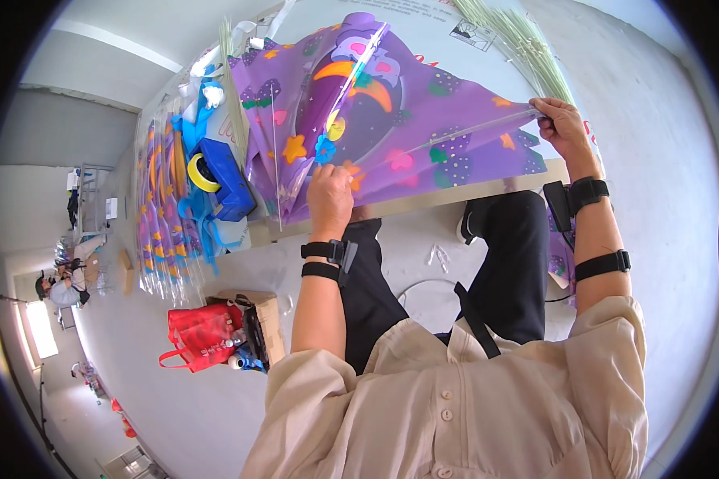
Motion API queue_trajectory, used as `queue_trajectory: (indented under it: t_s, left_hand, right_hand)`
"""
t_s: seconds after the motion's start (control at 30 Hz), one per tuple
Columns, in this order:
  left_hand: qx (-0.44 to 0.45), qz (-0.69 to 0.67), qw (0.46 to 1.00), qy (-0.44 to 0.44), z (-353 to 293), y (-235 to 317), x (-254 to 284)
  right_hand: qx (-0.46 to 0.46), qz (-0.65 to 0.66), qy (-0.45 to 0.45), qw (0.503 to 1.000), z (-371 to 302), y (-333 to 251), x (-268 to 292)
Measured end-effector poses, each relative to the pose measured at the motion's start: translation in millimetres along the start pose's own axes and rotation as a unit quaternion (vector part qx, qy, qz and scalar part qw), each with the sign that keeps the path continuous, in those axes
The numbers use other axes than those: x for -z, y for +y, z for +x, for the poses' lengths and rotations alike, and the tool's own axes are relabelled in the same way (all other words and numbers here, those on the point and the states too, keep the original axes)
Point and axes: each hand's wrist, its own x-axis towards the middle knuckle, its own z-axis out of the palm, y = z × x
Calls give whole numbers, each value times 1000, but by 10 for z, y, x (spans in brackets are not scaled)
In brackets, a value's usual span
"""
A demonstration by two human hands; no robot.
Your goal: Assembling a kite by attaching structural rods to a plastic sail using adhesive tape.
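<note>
A purple printed plastic sheet [431, 120] with stars, strawberries and an orange crescent moon lies across the table, its right part drawn taut into creases. My right hand [566, 132] is closed in a pinch on its right corner. Near the table's front edge, my left hand [330, 195] is closed on the sheet's lower part, next to a narrow fold with a clear, shiny strip. What exactly lies between the left fingers is hidden. Beyond my right hand rests a bundle of thin pale sticks [527, 52].
Left on the table stands a blue tape dispenser [230, 188] with a yellow roll, beside blue ribbons [202, 116] and folded purple pieces in clear wrapping [164, 207]. A red bag [200, 331] and a cardboard box [272, 319] are on the floor. Another person [60, 287] is far left.
</note>
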Motion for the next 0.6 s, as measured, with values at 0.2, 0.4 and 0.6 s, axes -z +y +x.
queue_trajectory:
  t_s: [0.2, 0.4, 0.6]
  left_hand:
    - [-23, -43, 999, 19, 77, 6, 25]
    - [7, -67, 996, 51, 206, -100, -52]
    - [85, -148, 983, 65, 510, -403, 153]
  right_hand:
    - [-5, 84, -8, 996, 14, 37, 14]
    - [177, -305, 193, 915, 61, 187, 76]
    - [312, -394, 166, 849, 2, 388, -57]
